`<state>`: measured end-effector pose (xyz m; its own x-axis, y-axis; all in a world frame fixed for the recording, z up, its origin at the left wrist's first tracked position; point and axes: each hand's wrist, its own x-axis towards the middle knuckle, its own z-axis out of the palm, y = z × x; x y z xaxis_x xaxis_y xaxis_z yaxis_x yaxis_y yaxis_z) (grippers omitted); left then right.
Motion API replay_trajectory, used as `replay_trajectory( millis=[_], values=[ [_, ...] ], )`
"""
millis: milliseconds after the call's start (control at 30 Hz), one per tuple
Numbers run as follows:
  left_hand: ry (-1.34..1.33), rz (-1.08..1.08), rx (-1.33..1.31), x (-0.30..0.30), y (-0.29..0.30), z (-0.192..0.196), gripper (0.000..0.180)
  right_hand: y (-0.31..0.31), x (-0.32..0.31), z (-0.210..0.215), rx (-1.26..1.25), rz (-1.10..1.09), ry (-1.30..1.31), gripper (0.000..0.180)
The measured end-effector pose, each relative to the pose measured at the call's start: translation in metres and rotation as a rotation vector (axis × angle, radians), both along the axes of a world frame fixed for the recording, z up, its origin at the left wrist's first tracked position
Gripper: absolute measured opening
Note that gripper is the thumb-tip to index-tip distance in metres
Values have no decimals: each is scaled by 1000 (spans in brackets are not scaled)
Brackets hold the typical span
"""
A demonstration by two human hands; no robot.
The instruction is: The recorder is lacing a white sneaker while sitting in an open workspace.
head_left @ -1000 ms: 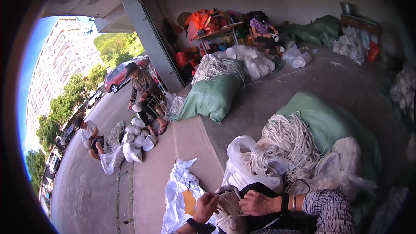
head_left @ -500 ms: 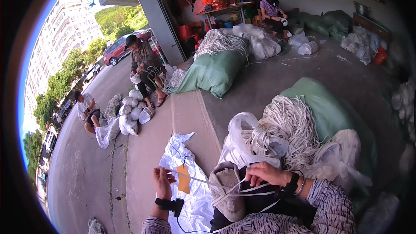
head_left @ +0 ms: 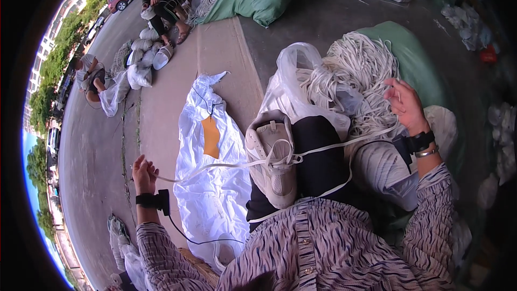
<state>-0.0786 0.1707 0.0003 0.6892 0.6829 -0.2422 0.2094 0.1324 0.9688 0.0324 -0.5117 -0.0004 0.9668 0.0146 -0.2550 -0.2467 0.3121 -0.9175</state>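
Observation:
A beige sneaker (head_left: 273, 170) rests on my dark-clothed lap, its toe toward me. A long flat white shoelace (head_left: 231, 165) crosses over its tongue, with a small loop and a knot at its right side. Out to the left, my left hand (head_left: 143, 174) is closed with fingertips pinching one stretch of this lace. My right hand (head_left: 405, 105) is raised at the right, fingers partly curled; the other stretch runs taut up to it, its exact grip partly hidden. Another white strand (head_left: 323, 193) curves across my lap. Both wrists wear black straps with small devices.
A white sheet-like bag (head_left: 215, 205) with an orange-yellow card (head_left: 210, 137) lies left of the shoe. Beyond my lap, a heap of white laces (head_left: 361, 70) spills from a green sack (head_left: 412, 59) beside a clear plastic bag (head_left: 299, 78). Two people sit farther left among bundles.
My hands have moved from close over the shoe to wide apart, drawing the lace out to both sides. The crossing at the shoe has become a small knot. The view has tilted down.

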Motion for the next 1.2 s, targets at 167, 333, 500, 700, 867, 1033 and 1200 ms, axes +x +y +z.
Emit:
replay_trajectory(
  millis=[167, 333, 500, 700, 867, 1033, 1200],
  values=[
    [-87, -897, 158, -2, -191, 4, 20, 140, -56, 0, -573, 720, -351, 22],
    [-418, -1416, 1315, 4, -293, 36, 21, 169, -71, -1, -507, 632, -309, 21],
    [-660, -1409, 1883, 28, -312, 18, 15, 181, -67, -10, -543, 551, -367, 18],
    [-409, -1471, 1990, 39, -311, 29, 11, 185, -58, -10, -617, 702, -339, 19],
    [-219, -1479, 1949, 34, -286, 44, 8, 176, -42, -18, -437, 733, -81, 24],
    [-112, -1408, 1900, 24, -275, 40, 8, 177, -39, -23, -301, 742, -44, 25],
    [-323, -934, 1660, 7, -277, 29, 14, 171, -38, -28, -214, 714, -19, 25]
  ],
)
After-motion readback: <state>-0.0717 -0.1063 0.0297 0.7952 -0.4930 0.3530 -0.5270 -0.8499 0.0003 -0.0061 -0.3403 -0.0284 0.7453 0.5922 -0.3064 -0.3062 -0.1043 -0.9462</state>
